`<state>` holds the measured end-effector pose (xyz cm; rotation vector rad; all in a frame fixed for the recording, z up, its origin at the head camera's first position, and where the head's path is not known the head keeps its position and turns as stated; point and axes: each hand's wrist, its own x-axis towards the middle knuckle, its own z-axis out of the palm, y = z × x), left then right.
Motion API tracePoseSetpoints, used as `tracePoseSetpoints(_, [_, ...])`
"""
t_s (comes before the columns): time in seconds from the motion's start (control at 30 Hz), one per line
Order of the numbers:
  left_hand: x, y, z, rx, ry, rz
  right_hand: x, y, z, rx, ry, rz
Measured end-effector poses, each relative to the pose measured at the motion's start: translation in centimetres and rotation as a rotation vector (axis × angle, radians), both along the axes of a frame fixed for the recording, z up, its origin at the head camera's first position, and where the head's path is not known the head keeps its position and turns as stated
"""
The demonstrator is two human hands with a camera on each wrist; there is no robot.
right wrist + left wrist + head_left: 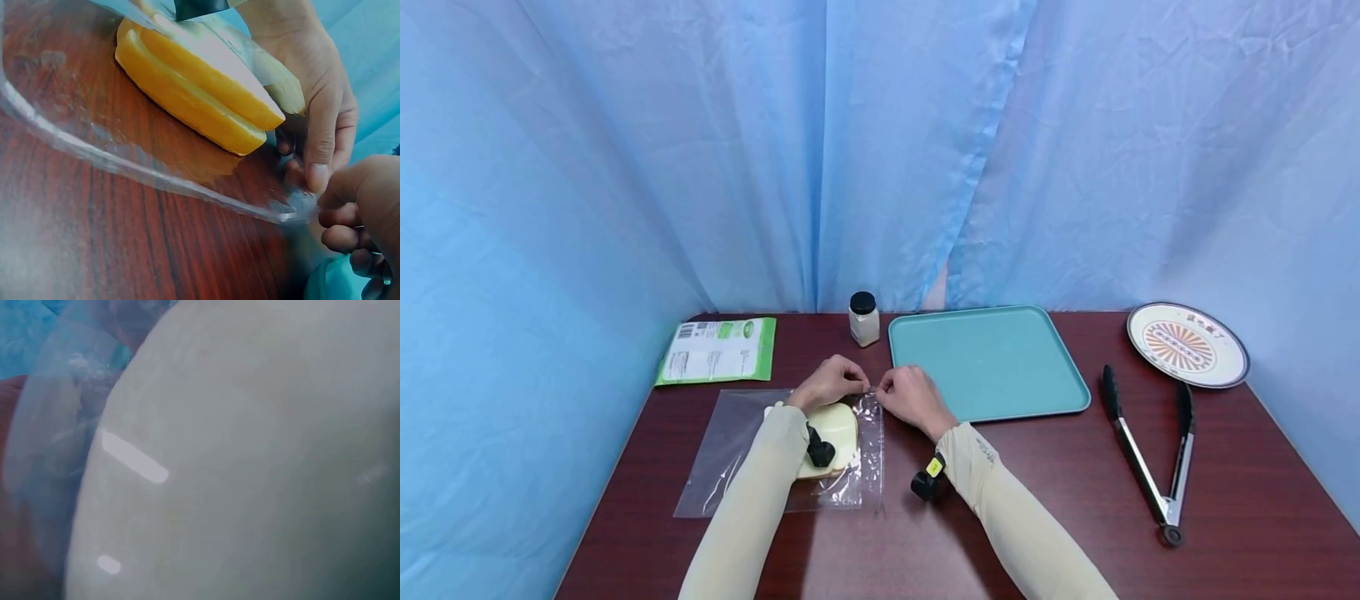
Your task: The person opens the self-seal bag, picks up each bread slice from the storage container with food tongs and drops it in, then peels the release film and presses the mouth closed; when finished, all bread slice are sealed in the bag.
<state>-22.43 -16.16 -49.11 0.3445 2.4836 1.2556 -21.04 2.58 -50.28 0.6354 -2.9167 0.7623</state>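
Observation:
A clear plastic bag [730, 442] lies flat on the table with two stacked bread slices [838, 429] inside it. Their golden crusts [187, 94] show through the film in the right wrist view. My left hand [831, 383] reaches over the bread and pinches the far corner of the bag's right edge between thumb and finger. Right beside it, my right hand [913, 396] pinches the same corner, the fingertips of both hands almost meeting. Pale bread [237, 456] under shiny film fills most of the left wrist view, where the left fingers are out of sight.
Behind the hands stands a small jar [864, 321] with a black lid. A teal tray [985, 362] lies close by the right hand. Farther right are open tongs [1165, 500] and a patterned plate [1228, 358]. A green and white packet [718, 350] lies at the back left.

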Motion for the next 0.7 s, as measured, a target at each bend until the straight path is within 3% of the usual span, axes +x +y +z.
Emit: tracePoseSetpoints(0.7, [-0.04,-0.02,-0.07,-0.014,0.004,-0.001,-0.05,-0.27,-0.22,0.009,0.002,-0.014])
